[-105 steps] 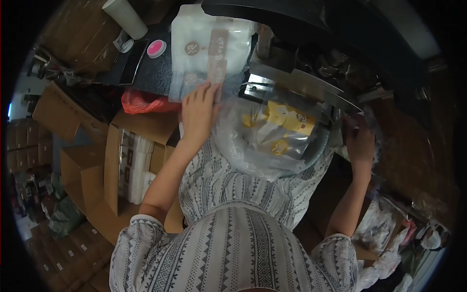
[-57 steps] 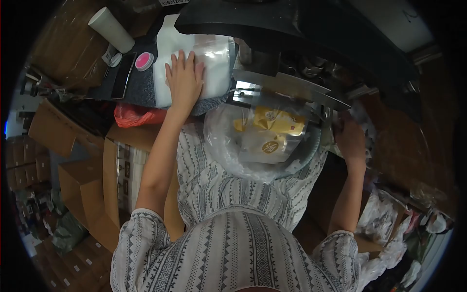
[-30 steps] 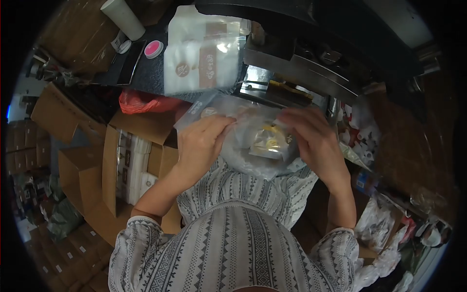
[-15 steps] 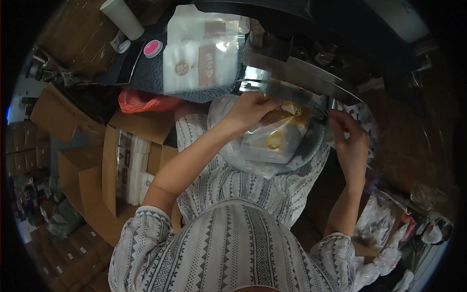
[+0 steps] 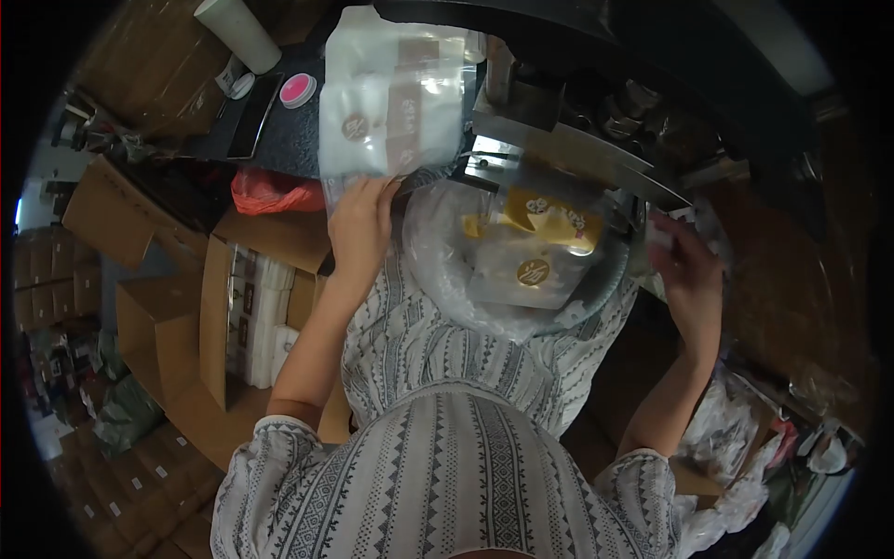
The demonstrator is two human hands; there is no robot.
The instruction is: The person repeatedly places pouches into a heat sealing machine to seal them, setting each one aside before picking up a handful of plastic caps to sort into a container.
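My left hand pinches the lower edge of a clear printed bag in the stack on the dark cloth. On the right, my right hand is blurred beside the metal machine, near some crumpled clear plastic; whether it holds anything is unclear. Between the hands, a bag with yellow and brown print lies over a round basin lined with clear plastic, on the lap. Its upper edge is near the machine's metal edge.
An open cardboard box with white packets stands at the left. Above it are a red plastic bag, a phone, a pink-topped round container and a white cup. Crumpled plastic lies at the lower right.
My left hand has let go of the yellow-printed bag and moved left to the stack of bags. My right hand has shifted slightly right and down. The yellow-printed bag now lies flatter over the basin.
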